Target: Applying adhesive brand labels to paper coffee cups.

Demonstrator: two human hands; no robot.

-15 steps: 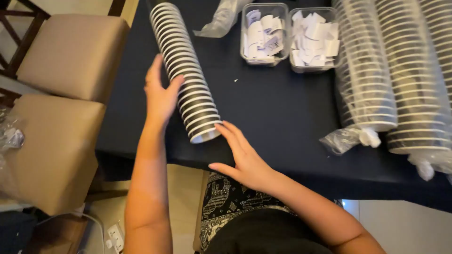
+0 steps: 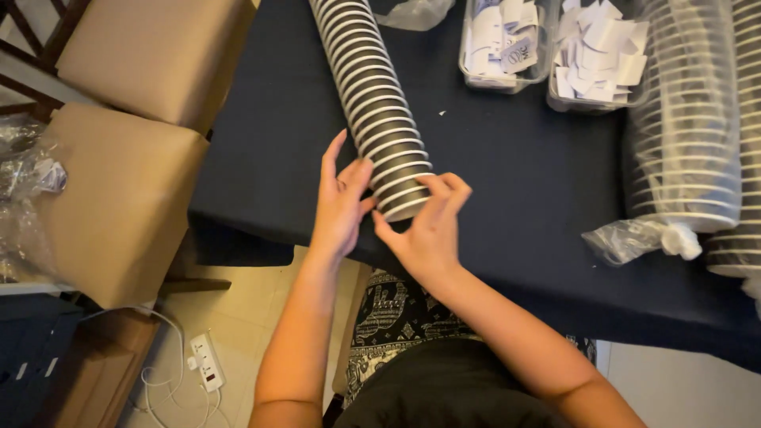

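Note:
A long stack of dark paper cups with white rims [image 2: 372,103] lies on its side on the dark table [image 2: 515,174], its near end toward me. My left hand [image 2: 341,202] rests flat against the left side of that near end, fingers spread. My right hand [image 2: 428,226] closes its fingertips and thumb around the rim of the end cup. Both forearms reach up from the bottom of the view.
Two clear plastic tubs of white paper slips [image 2: 503,40] [image 2: 598,55] stand at the table's far side. More cup stacks in a plastic sleeve [image 2: 682,135] lie at the right. Two tan cushioned chairs [image 2: 119,198] stand left; a power strip [image 2: 204,361] lies on the floor.
My right hand has moved up from the table edge onto the end cup of the stack. My left hand has slid down toward the stack's near end.

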